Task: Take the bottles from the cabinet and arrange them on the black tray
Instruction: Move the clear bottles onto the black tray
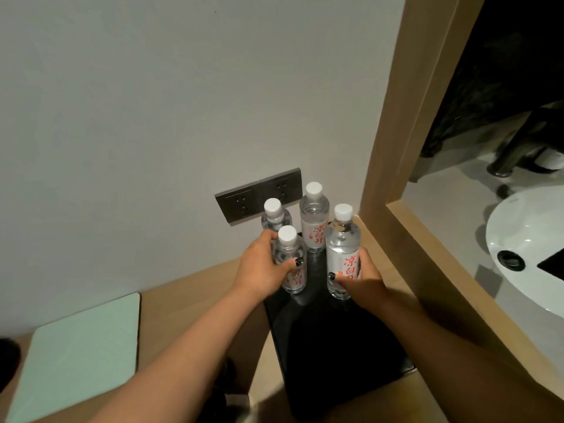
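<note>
- Left hand (pixel 259 265): fingers (pixel 268 236) curled round the near-left clear plastic water bottle with white cap and red lettering (pixel 290 264); the thumb, with a dark-painted nail, is pressed across its front.
- Right hand (pixel 363 280): fingers wrapped round the near-right clear plastic water bottle of the same make (pixel 341 248), thumb on the label's lower edge.
- Both gripped bottles stand upright at the far end of the flat black rectangular tray (pixel 335 346).
- Far-left matching bottle (pixel 274 216): upright, just behind the left-hand bottle, partly hidden by it and the hand.
- Far-right matching bottle (pixel 314 218): upright, free of either hand, between the two gripped bottles and further back.
- Tray rests on the light wooden desk (pixel 201 285), pushed towards the wall corner.
- Dark grey double wall socket plate (pixel 244 199): on the white wall, behind the bottles.
- Pale green rectangular mat (pixel 76 352): on the desk, well apart to the left.
- White round washbasin (pixel 531 257): beyond the wooden frame (pixel 396 117) at right.
</note>
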